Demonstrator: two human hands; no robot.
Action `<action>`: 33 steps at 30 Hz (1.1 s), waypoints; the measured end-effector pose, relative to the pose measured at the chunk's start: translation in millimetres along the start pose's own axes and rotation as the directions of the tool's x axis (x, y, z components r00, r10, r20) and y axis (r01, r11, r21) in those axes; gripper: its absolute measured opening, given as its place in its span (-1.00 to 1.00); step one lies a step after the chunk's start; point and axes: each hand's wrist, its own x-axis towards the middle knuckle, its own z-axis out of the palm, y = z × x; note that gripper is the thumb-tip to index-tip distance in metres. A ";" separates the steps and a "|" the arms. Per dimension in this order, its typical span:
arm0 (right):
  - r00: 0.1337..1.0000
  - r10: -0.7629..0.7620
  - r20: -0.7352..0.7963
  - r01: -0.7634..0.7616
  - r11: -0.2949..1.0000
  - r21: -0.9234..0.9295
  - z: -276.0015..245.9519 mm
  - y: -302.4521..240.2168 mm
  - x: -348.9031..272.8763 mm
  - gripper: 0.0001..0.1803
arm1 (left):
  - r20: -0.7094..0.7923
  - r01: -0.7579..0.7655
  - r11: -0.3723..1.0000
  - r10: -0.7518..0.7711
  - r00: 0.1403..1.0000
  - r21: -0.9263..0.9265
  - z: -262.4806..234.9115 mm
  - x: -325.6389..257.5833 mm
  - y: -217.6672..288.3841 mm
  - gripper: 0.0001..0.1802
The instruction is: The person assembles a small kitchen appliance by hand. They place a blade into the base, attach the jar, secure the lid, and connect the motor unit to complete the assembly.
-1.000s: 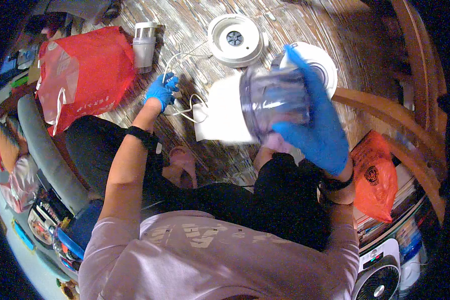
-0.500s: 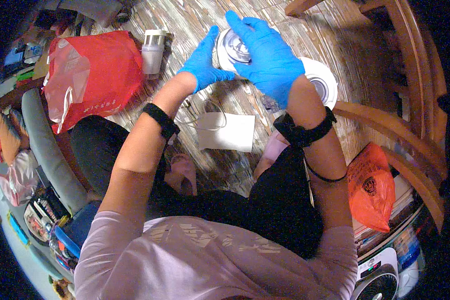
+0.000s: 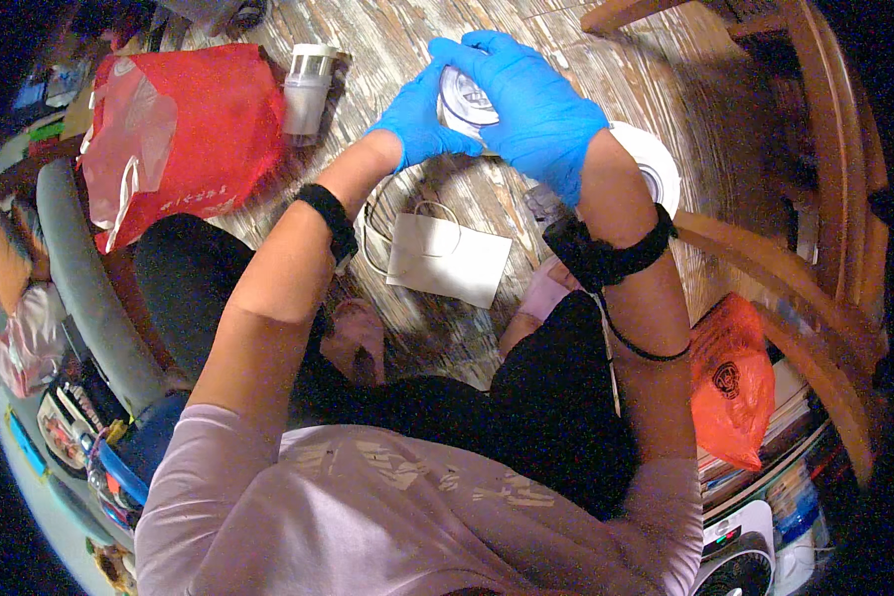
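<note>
A round white housing [image 3: 465,97] with a clear, shiny centre is between my hands, above the wooden floor. My left hand [image 3: 415,121], in a blue glove, curves round its left side, the thumb side pressed to the edge. Over its right and far side lies my right hand [image 3: 534,111], also blue-gloved, fingers bent across the rim and hiding much of it. The fingertips of both hands meet at the far edge. Partly behind my right wrist is a white disc [image 3: 658,167] with ring-shaped markings on the floor.
Between my feet lie a white sheet of paper [image 3: 449,260] and a thin pale cord [image 3: 370,238]. A red bag [image 3: 189,139] and a white-lidded clear bottle [image 3: 308,97] stand to the left. Curved wooden chair legs [image 3: 765,260] and an orange plastic bag [image 3: 730,387] are at the right.
My left hand has moved right and closed against the round housing. My right fingertips have come over to meet it at the far edge. The whole view has shifted slightly.
</note>
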 end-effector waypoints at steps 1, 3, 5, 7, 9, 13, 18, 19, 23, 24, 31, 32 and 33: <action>1.000 -0.006 -0.003 0.006 0.999 0.041 0.7 1.3 0.1 -0.25 | -0.015 -0.078 0.996 0.078 0.997 -0.039 0.2 0.8 -3.1 0.23; 1.000 -0.029 -0.010 0.030 0.992 0.122 1.7 5.7 -1.9 -0.25 | -0.014 -0.071 0.994 0.070 0.997 -0.077 1.8 0.9 -5.7 0.25; 1.000 0.013 -0.013 -0.011 0.995 0.099 4.2 10.2 -4.5 -0.24 | -0.076 -0.145 0.988 0.141 0.987 -0.053 2.0 -3.7 -6.1 0.31; 0.995 0.097 0.013 -0.098 0.992 0.085 6.5 13.3 -5.2 -0.24 | -0.117 -0.166 0.986 0.166 0.979 0.014 1.9 -7.0 -4.7 0.34; 0.959 0.264 0.102 -0.272 0.960 0.064 8.4 12.6 -3.0 -0.24 | -0.128 -0.133 0.991 0.132 0.983 0.001 2.3 -8.1 -2.8 0.39; 0.870 0.479 0.115 -0.456 0.872 -0.180 10.5 -1.7 3.6 -0.20 | -0.140 -0.149 0.988 0.154 0.978 0.043 3.5 -9.5 -1.0 0.41; 0.865 0.501 -0.008 -0.485 0.833 -0.265 14.1 -13.8 1.2 -0.21 | -0.151 -0.110 0.991 0.120 0.981 0.072 3.4 -11.0 -0.9 0.42; 0.885 0.465 -0.035 -0.456 0.848 -0.271 15.0 -12.2 -1.0 -0.19 | -0.146 -0.113 0.991 0.121 0.982 0.067 3.3 -10.7 -1.3 0.42; 0.988 0.108 -0.113 -0.138 0.945 -0.296 14.5 4.7 -5.2 -0.23 | -0.141 -0.132 0.984 0.148 0.979 0.119 3.4 -9.0 -1.1 0.42; 0.987 0.154 -0.051 -0.162 0.944 -0.288 14.3 8.5 -4.7 -0.25 | -0.138 -0.127 0.985 0.143 0.980 0.119 3.8 -9.0 -0.4 0.42; 0.971 0.236 0.035 -0.223 0.948 -0.229 11.0 11.9 -6.6 -0.34 | -0.137 -0.062 0.980 0.089 0.987 0.188 1.6 -11.5 11.0 0.47; 0.975 0.219 0.024 -0.210 0.956 -0.204 9.3 11.9 -6.6 -0.34 | -0.123 -0.081 0.975 0.108 0.987 0.206 -1.1 -9.6 11.6 0.47; 0.983 0.186 -0.002 -0.183 0.967 -0.178 7.4 11.7 -7.1 -0.35 | -0.098 -0.095 0.970 0.120 0.988 0.225 -4.2 -7.1 11.7 0.48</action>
